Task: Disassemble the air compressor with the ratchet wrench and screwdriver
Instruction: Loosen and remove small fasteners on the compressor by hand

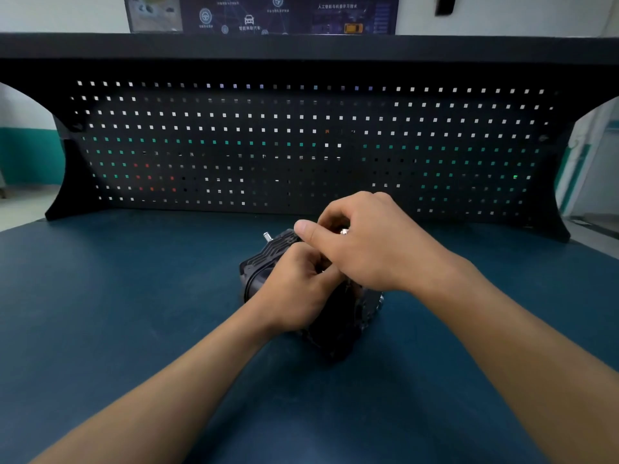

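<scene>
A black air compressor [264, 259] with a ribbed housing lies on the dark blue bench top [117, 296], a small silver stud [267, 236] sticking up at its far left corner. My left hand [294, 289] grips the compressor body from the near side. My right hand [365, 242] is over its top, fingers curled and pinching a small shiny metal part [344, 231] between thumb and fingers. Most of the compressor is hidden under both hands. No ratchet wrench or screwdriver is in view.
A black perforated back panel [301, 145] stands upright along the far edge of the bench, with a black shelf [301, 48] above it. A dark poster [268, 13] hangs on the wall behind.
</scene>
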